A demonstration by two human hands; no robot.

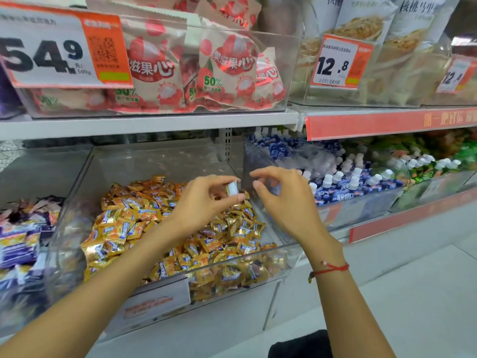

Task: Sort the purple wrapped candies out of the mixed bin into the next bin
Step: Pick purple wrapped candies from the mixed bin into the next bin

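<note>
Between my left hand's (204,202) thumb and fingertips I pinch one small wrapped candy (231,189), its foil showing pale and silvery with a gold edge from here; I cannot see any purple on it from this side. It sits up above the heap, its long axis roughly upright and tilted a little toward my right hand (280,200), which hovers just beside it with fingers loosely curled and holding nothing. The two hands nearly meet over the right rear part of the mixed bin (232,270), a clear, hard-walled acrylic box full of crinkly orange-and-gold candies (144,223). The purple-and-white wrapped candies (23,244) lie in the next bin, well off beyond my left forearm, so I judge the candy must travel leftward, and the left hand is both holding it and nearer. Beyond my right hand stands a clear bin of blue pouches with white caps (346,182). A red string bracelet (329,270) circles my right wrist.
</note>
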